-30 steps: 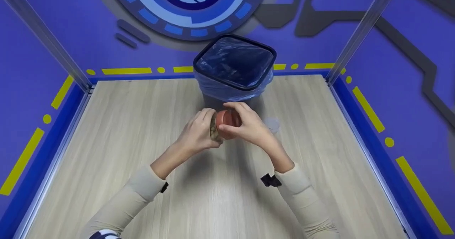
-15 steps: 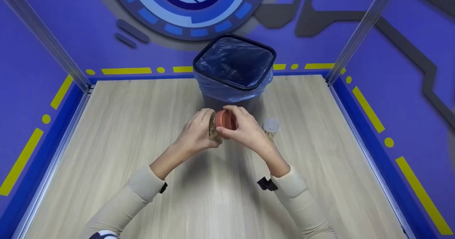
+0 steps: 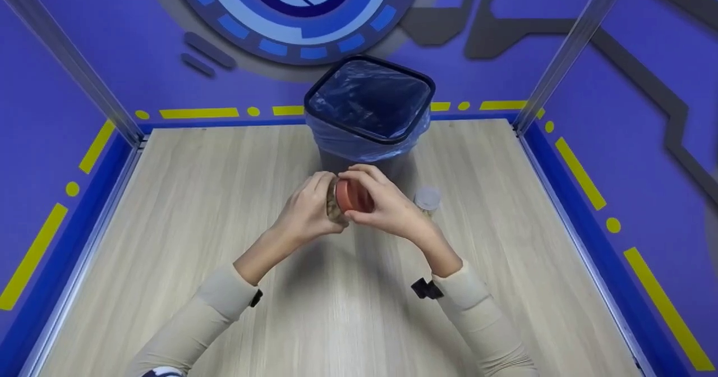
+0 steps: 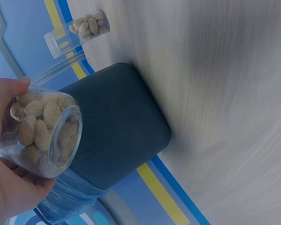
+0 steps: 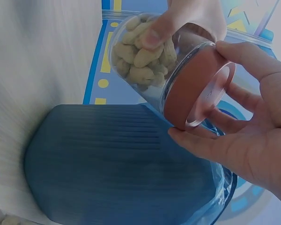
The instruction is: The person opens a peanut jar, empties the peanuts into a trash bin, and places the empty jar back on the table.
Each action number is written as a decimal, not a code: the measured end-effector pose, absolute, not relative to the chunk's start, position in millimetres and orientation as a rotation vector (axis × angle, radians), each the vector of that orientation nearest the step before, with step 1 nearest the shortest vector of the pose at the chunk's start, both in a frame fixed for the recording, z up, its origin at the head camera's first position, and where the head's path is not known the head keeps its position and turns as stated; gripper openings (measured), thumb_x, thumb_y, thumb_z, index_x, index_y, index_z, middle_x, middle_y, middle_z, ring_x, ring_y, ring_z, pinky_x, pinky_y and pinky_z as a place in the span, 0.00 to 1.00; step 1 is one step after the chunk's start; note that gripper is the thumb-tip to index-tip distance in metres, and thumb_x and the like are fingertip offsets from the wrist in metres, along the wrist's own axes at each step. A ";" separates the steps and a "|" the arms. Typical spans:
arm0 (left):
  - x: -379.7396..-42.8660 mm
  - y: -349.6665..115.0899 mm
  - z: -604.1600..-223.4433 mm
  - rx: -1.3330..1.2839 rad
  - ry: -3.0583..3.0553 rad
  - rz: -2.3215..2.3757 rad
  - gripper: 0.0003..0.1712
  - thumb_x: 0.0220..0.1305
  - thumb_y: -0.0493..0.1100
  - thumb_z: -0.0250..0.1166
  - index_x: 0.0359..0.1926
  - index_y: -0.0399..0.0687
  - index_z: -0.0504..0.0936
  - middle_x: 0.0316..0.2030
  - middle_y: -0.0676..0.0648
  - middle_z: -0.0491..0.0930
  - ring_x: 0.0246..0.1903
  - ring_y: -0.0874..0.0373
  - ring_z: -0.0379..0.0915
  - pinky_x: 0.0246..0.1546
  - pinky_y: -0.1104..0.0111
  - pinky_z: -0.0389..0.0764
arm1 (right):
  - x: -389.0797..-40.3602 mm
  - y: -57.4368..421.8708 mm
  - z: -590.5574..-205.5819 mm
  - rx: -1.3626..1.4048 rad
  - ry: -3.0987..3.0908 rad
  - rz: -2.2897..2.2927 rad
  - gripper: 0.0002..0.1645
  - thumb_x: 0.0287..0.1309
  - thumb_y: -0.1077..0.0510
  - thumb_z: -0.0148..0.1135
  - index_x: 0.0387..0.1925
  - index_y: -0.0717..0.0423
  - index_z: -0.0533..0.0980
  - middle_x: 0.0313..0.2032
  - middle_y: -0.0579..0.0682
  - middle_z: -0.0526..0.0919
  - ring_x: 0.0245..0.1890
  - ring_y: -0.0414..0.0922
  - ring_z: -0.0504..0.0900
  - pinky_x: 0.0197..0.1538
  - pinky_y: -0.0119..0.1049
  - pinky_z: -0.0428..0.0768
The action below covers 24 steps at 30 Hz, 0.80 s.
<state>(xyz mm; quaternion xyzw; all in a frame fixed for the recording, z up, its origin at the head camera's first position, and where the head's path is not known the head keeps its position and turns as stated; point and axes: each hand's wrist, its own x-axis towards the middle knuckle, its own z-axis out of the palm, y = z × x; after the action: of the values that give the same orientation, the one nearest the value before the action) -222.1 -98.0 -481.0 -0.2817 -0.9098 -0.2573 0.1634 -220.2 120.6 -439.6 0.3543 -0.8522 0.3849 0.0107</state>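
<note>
In the head view my left hand [image 3: 303, 206] grips a clear jar tipped on its side, above the table and in front of the bin. Unshelled peanuts [image 5: 143, 58] fill the bottom half of the jar [image 4: 42, 131]. At the jar's mouth sits a reddish-brown screw lid [image 5: 194, 86] with a raised handle on top. My right hand [image 3: 392, 206] pinches the lid's rim, thumb on one side and fingers on the other. The left wrist view shows the jar's base, with the lid hidden behind it.
A dark bin [image 3: 364, 155] lined with a blue plastic bag stands at the back of the table. A smaller clear container [image 4: 79, 30] with peanuts in it and a translucent lid [image 3: 428, 197] stands right of the bin. Blue panels wall the table [image 3: 213, 164].
My right hand has shifted its fingers round the lid's rim and turned at the wrist. Jar and lid have moved slightly left. The left hand keeps its grip.
</note>
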 end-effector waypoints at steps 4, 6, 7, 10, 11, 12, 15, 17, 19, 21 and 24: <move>-222.2 -97.7 -479.3 -0.810 -2.589 -0.715 0.50 0.36 0.49 0.82 0.61 0.35 0.72 0.55 0.39 0.76 0.52 0.46 0.76 0.55 0.55 0.80 | -218.8 119.6 -439.6 1.046 -2.681 1.219 0.42 0.62 0.46 0.71 0.72 0.51 0.66 0.71 0.59 0.63 0.67 0.53 0.70 0.64 0.50 0.76; -222.1 -98.5 -478.8 -0.814 -2.588 -0.704 0.50 0.36 0.49 0.83 0.60 0.35 0.72 0.54 0.39 0.76 0.52 0.46 0.76 0.55 0.55 0.80 | -217.7 118.3 -439.1 0.982 -2.713 1.235 0.43 0.63 0.42 0.69 0.73 0.50 0.64 0.72 0.58 0.62 0.67 0.52 0.70 0.64 0.49 0.75; -222.0 -99.2 -478.5 -0.813 -2.590 -0.705 0.50 0.36 0.49 0.83 0.60 0.35 0.72 0.54 0.39 0.76 0.52 0.46 0.76 0.55 0.55 0.80 | -217.3 117.2 -438.4 0.943 -2.728 1.250 0.43 0.64 0.42 0.68 0.74 0.51 0.64 0.71 0.58 0.63 0.67 0.52 0.70 0.64 0.49 0.75; -221.7 -101.4 -478.1 -0.806 -2.595 -0.722 0.52 0.34 0.49 0.84 0.61 0.34 0.72 0.55 0.40 0.76 0.52 0.47 0.76 0.55 0.54 0.80 | -215.8 113.0 -435.9 0.787 -2.799 1.277 0.43 0.66 0.39 0.64 0.74 0.52 0.64 0.70 0.58 0.66 0.64 0.52 0.73 0.63 0.49 0.76; -221.3 -101.9 -478.4 -0.805 -2.597 -0.724 0.53 0.34 0.49 0.85 0.62 0.34 0.72 0.55 0.40 0.76 0.52 0.47 0.75 0.54 0.54 0.80 | -214.9 111.4 -435.0 0.732 -2.825 1.282 0.43 0.66 0.38 0.63 0.74 0.52 0.64 0.69 0.58 0.67 0.64 0.52 0.74 0.63 0.49 0.76; -221.1 -102.3 -478.8 -0.803 -2.598 -0.726 0.53 0.34 0.49 0.85 0.62 0.34 0.71 0.55 0.40 0.76 0.51 0.47 0.75 0.54 0.54 0.80 | -214.1 109.8 -434.0 0.685 -2.843 1.284 0.43 0.67 0.37 0.62 0.74 0.52 0.64 0.68 0.59 0.68 0.63 0.52 0.74 0.62 0.49 0.77; -221.1 -102.5 -480.3 -0.808 -2.597 -0.712 0.53 0.36 0.50 0.84 0.62 0.33 0.71 0.55 0.40 0.76 0.51 0.47 0.75 0.54 0.54 0.81 | -212.7 106.3 -432.5 0.586 -2.891 1.258 0.43 0.66 0.35 0.62 0.73 0.52 0.64 0.65 0.59 0.71 0.59 0.53 0.77 0.59 0.49 0.79; -221.2 -102.0 -481.5 -0.810 -2.599 -0.697 0.52 0.37 0.51 0.83 0.62 0.33 0.71 0.55 0.39 0.76 0.52 0.47 0.75 0.54 0.54 0.81 | -212.3 105.5 -432.2 0.568 -2.904 1.237 0.44 0.64 0.35 0.64 0.73 0.52 0.65 0.63 0.59 0.73 0.56 0.53 0.78 0.56 0.49 0.80; -221.4 -101.4 -482.7 -0.808 -2.597 -0.687 0.52 0.37 0.51 0.82 0.62 0.33 0.71 0.55 0.39 0.76 0.52 0.46 0.76 0.54 0.54 0.81 | -213.1 106.3 -433.1 0.609 -2.903 1.212 0.44 0.63 0.37 0.65 0.72 0.52 0.65 0.63 0.59 0.73 0.54 0.53 0.79 0.54 0.48 0.81; -221.4 -101.1 -483.7 -0.803 -2.598 -0.688 0.52 0.37 0.51 0.83 0.62 0.33 0.71 0.55 0.39 0.76 0.52 0.46 0.76 0.55 0.54 0.80 | -213.9 108.9 -433.7 0.713 -2.884 1.191 0.43 0.62 0.40 0.67 0.72 0.52 0.65 0.64 0.59 0.72 0.55 0.52 0.78 0.54 0.48 0.81; -221.4 -100.6 -484.5 -0.792 -2.604 -0.704 0.52 0.36 0.50 0.83 0.62 0.33 0.72 0.55 0.39 0.76 0.52 0.46 0.76 0.55 0.54 0.80 | -217.6 114.4 -435.6 0.914 -2.822 1.180 0.42 0.62 0.46 0.70 0.72 0.53 0.66 0.66 0.57 0.69 0.59 0.51 0.75 0.58 0.47 0.79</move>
<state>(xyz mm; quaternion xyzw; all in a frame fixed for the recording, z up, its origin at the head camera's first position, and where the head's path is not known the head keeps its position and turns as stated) -221.4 -100.6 -484.5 -0.2779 -0.9136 -0.2469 0.1644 -217.6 114.4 -435.6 0.2863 -0.8837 0.3695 -0.0254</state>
